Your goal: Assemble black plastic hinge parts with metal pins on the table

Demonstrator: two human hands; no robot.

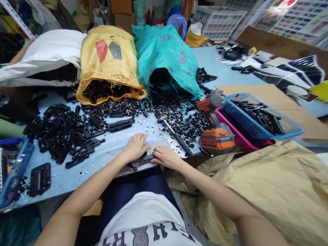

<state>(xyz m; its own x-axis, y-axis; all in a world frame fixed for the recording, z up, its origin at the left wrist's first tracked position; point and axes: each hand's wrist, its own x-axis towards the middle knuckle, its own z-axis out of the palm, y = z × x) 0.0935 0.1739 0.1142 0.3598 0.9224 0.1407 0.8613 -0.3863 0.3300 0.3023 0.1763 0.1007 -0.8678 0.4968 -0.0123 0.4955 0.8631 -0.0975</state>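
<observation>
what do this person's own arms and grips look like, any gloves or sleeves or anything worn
The left grip and right grip are ungloved human hands with slender fingers; a thin ring seems to show on the left one. The left arm and right arm narrow toward the wrists, with no sleeve, watch, cable or marking visible.

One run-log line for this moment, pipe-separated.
left hand: at black part, table edge | right hand: at same part | hammer: lying unheld | cordless drill: unheld beside pink basket
</observation>
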